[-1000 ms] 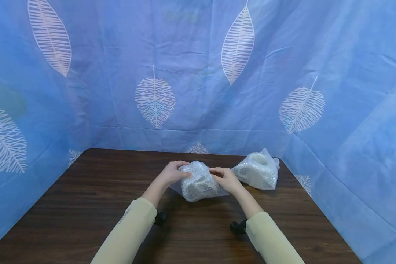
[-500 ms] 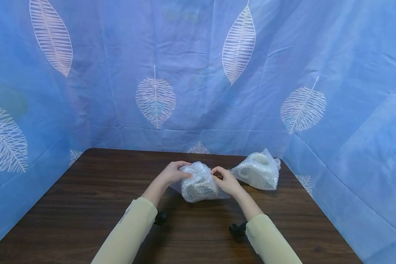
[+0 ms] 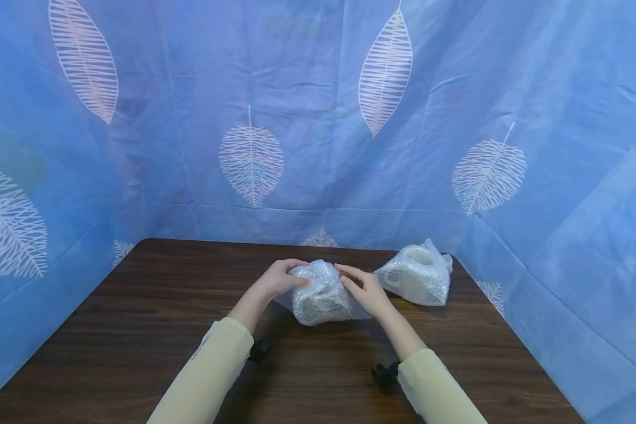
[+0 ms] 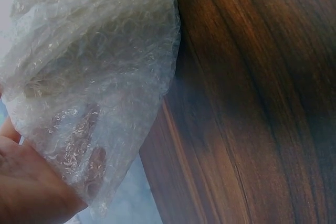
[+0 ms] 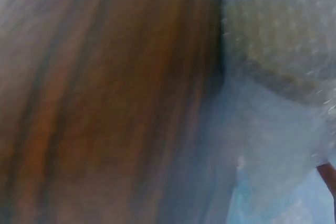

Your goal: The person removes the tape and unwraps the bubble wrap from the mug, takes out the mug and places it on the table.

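A bubble-wrapped parcel (image 3: 322, 301) sits mid-table, with loose plastic flaps out to its left and right. My left hand (image 3: 278, 278) grips its upper left side, thumb in front and fingers behind. In the left wrist view, that hand (image 4: 31, 184) lies along the tapering end of the bubble wrap (image 4: 121, 77). On the parcel's other side, my right hand (image 3: 368, 291) has its fingertips at the wrap's upper right edge, thumb and index finger apart. A dark fingertip of the right hand (image 5: 328, 176) shows beside the thin flap (image 5: 278, 135) in the right wrist view.
A second bubble-wrapped parcel (image 3: 418, 277), with a pale ring shape visible inside, stands behind and right of my right hand. The dark wooden table (image 3: 153, 324) meets a blue leaf-print curtain (image 3: 307, 165) at the back and sides.
My right thumb and index finger came together at the wrap's edge half a second ago and are now spread apart. The left hand and the parcel have hardly moved.
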{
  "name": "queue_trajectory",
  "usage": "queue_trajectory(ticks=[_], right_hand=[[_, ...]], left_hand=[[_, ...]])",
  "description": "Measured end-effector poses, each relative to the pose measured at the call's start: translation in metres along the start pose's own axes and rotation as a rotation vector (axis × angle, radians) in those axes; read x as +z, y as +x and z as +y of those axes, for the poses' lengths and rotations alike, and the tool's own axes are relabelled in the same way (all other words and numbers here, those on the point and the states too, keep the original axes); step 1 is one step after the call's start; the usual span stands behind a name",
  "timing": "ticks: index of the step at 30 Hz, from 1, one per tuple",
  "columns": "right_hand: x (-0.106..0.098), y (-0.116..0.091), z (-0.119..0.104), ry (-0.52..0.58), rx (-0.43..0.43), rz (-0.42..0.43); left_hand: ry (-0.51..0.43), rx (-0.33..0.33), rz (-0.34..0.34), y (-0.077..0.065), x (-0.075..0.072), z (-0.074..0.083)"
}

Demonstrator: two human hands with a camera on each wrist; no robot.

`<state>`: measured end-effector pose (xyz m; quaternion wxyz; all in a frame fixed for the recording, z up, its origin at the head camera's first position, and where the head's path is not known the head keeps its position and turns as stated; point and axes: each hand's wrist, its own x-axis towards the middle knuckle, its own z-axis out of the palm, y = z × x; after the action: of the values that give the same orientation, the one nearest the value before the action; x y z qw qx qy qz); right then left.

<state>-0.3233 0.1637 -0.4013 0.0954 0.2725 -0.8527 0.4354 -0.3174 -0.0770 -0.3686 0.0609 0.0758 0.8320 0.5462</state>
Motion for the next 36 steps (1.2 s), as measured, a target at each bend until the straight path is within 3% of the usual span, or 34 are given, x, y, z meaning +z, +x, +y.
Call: queue_trajectory(ticks=[7,19,28,36], right_hand=[[-0.003,0.008,-0.015,-0.068,0.077,-0.069],[0.006,0.012,-0.028,-0.284,0.030,0.072],[0.008,0.014,-0.031,-0.423,-0.072,0.092],[0.011,0.014,-0.028,-0.478,-0.026,0.077]], left_hand=[[-0.001,-0.006,-0.001,0.000,0.000,0.000],[0.016,-0.002,-0.006,0.000,0.003,0.002],[0.017,0.013,0.014,0.004,0.007,0.001],[0.026,0.024,0.015,0.004,0.009,0.003]])
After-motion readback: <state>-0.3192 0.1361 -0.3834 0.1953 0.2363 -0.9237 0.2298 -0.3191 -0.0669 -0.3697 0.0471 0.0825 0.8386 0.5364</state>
